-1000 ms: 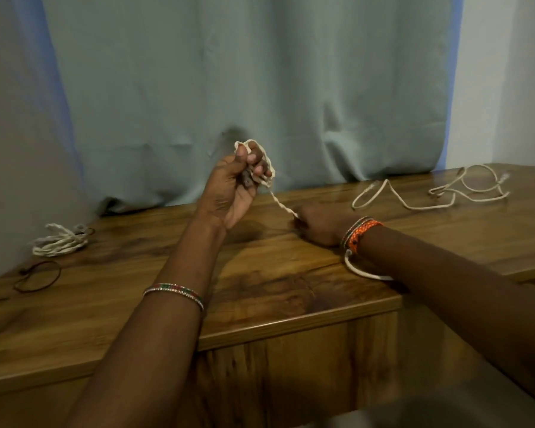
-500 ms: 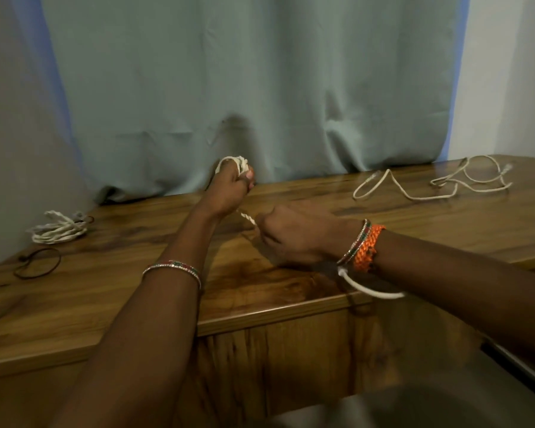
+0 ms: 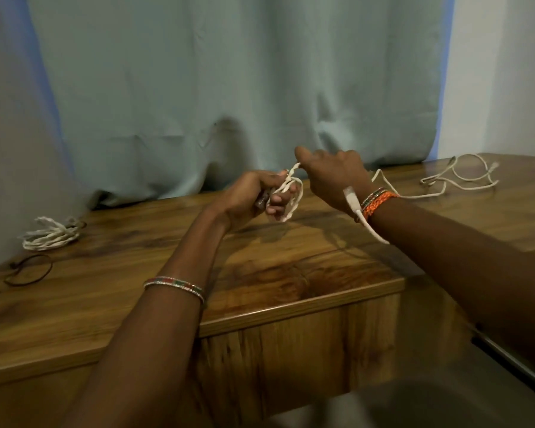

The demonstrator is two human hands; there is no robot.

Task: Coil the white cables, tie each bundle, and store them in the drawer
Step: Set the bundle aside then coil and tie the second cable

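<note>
Grips: both hold cable (image 3: 286, 193) | tied bundle (image 3: 48, 234) left | loose cable (image 3: 457, 180) right

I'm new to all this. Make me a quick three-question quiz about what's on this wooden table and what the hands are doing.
1. True or false: the left hand holds loops of white cable.
2. How many white cables lie on the table away from the hands? A) none B) two C) four
3. Fill in: the coiled bundle lies at the table's far ____ side.

Key:
1. True; the right hand pinches the same cable's strand.
2. B: the coiled bundle and a loose cable at the far right.
3. Left, beside a thin dark band.
</note>
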